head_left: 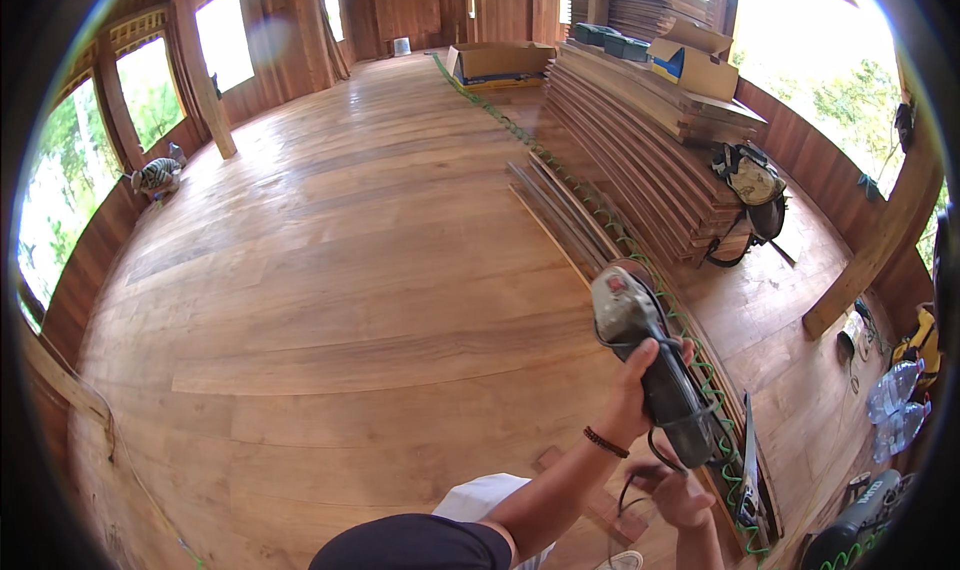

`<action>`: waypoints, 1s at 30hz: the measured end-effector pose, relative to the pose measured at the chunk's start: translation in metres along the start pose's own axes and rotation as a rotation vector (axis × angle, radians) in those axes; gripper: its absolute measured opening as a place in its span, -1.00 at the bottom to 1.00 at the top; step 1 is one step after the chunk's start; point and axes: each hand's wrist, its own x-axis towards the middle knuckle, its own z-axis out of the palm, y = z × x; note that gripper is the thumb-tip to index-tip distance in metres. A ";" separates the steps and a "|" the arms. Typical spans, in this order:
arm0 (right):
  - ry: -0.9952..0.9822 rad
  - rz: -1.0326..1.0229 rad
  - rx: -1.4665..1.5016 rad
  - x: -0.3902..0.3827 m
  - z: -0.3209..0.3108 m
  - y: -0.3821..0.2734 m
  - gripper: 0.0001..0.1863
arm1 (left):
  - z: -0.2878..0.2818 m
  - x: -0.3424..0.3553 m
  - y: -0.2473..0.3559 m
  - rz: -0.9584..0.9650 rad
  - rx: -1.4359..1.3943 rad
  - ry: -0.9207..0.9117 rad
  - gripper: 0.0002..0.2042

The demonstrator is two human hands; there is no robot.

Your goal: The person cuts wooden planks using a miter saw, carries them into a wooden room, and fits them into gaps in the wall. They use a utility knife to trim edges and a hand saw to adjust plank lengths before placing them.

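Observation:
Wrapped round the dark body of an angle grinder [668, 380] is my left hand [632, 395], its wrist circled by a bead bracelet. The grinder is tilted, with its worn grey head pointing up and away; black cord is looped about its body. Just below its rear end, my right hand [680, 495] is slightly blurred, fingers bent at the black power cord [622, 495]. The cord appears to run through those fingers. Under my arms a short reddish wood piece [605, 515] lies on the plank floor [350, 320], partly hidden.
A green coiled air hose [600, 210] runs along the floor beside long wood strips [565, 215]. Stacked boards [640, 140] stand to the right, with a backpack [755, 195] against them. A hand saw [749, 460], water bottles [895, 410] and wooden posts [870, 250] are nearer right.

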 end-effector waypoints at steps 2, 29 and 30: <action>-0.124 0.209 -0.134 -0.010 -0.007 0.005 -0.08 | 0.005 -0.001 0.017 0.153 -0.082 -0.052 -0.48; -0.222 0.163 -0.421 0.074 0.034 -0.044 -0.06 | 0.032 -0.029 0.065 0.149 0.630 -0.181 -0.50; -0.248 0.355 -0.365 0.071 0.037 -0.040 -0.15 | 0.033 -0.030 0.067 0.124 0.624 -0.215 -0.49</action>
